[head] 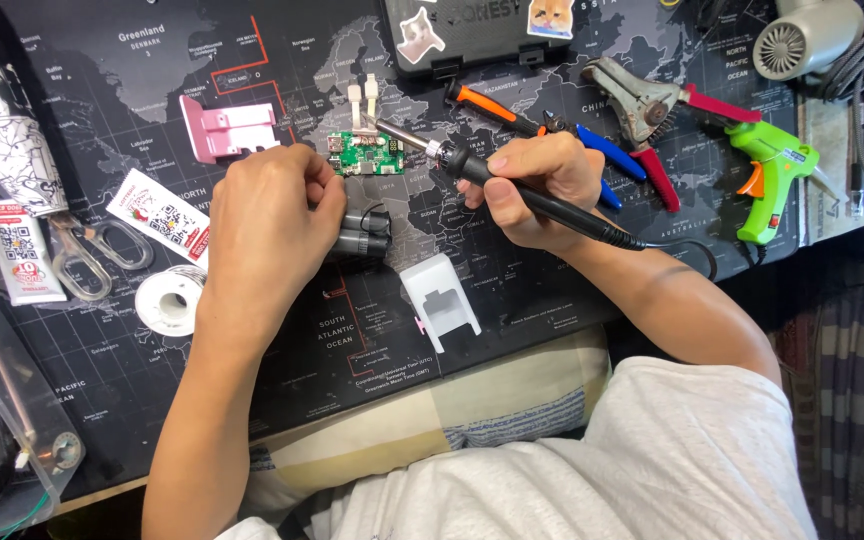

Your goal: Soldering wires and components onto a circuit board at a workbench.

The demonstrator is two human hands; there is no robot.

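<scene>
My right hand (537, 185) is closed around the black handle of the soldering iron (512, 190), held like a pen, with its metal tip resting at the right edge of the green circuit board (368, 155). My left hand (272, 215) sits just left of that board, fingers curled shut onto the two dark cylindrical cells (364, 235) that lie directly below it, pinning them to the map-printed mat (102, 100). The board looks light, thin and stiff, and I judge it fragile around its tiny parts, so the bare edges are the place to steady it. The cells are smooth and round, likely to roll unless gripped across their sides. A pink plastic shell (227, 128) lies left of the board, a white plastic piece (440, 300) below and right of it.
</scene>
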